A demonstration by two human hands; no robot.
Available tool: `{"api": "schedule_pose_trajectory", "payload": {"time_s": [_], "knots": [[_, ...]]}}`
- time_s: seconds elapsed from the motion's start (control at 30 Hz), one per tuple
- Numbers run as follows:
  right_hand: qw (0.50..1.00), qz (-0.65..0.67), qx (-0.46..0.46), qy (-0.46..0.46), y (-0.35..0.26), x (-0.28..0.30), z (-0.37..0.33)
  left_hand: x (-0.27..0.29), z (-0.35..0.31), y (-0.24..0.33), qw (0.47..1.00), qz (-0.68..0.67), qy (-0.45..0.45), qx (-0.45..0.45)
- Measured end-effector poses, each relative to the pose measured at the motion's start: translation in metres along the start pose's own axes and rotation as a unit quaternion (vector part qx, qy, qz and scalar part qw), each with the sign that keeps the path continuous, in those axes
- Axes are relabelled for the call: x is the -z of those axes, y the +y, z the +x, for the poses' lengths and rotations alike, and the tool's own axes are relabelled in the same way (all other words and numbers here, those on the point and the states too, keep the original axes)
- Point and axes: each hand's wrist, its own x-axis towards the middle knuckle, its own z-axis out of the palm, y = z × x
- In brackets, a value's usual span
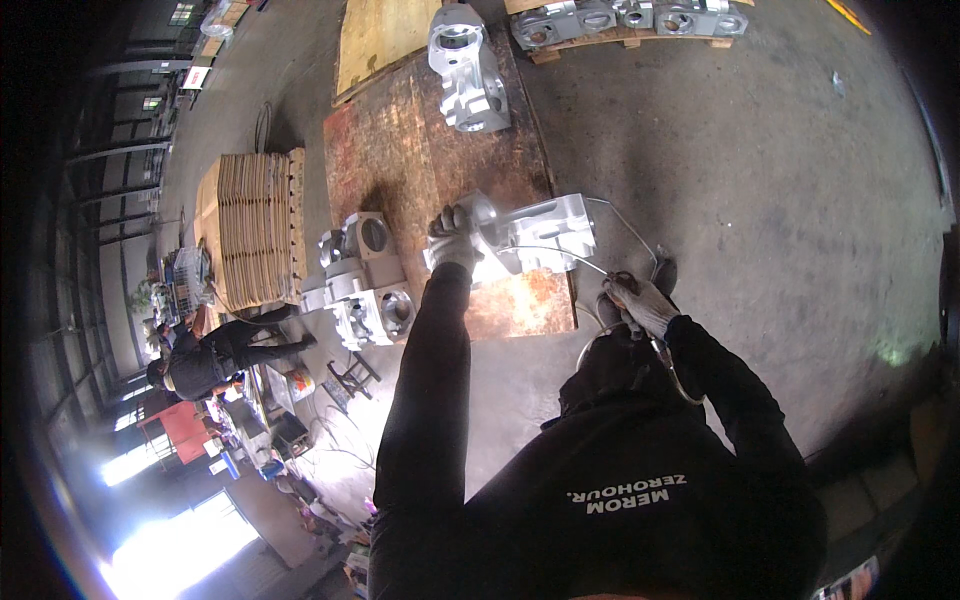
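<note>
A silver-grey metal casting [545,232] with large openings lies on the near part of a worn, rust-brown table top [400,150]. My left hand [452,240], in a pale work glove, rests on the casting's left end with its fingers curled over it. Off the table's right edge, my gloved right hand [640,303] is closed around a hose-fed tool. From that hand a long thin metal tube [570,255] reaches left to the casting. A second thin bent line [625,218] runs from the casting's right end down near the hand. The tool's body is mostly hidden by my fingers.
Another casting [468,75] stands at the table's far end, and more castings [370,285] sit beside its left edge. Further castings [620,18] lie on a pallet at the back. Stacked brown sheets [255,230] are at left, near a co-worker [220,350] and a cluttered bench.
</note>
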Motion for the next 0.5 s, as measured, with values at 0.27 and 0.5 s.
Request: {"api": "schedule_pose_trajectory", "payload": {"time_s": [0.27,0.5], "knots": [[0.998,0.044,0.047,0.010,0.034,-0.010,0.037,-0.001,-0.003,0.002,1.000,0.011,-0.009,0.007],[0.993,0.068,0.094,-0.007,0.039,-0.008,0.060,0.005,0.003,0.004,0.999,0.035,-0.027,0.008]]}}
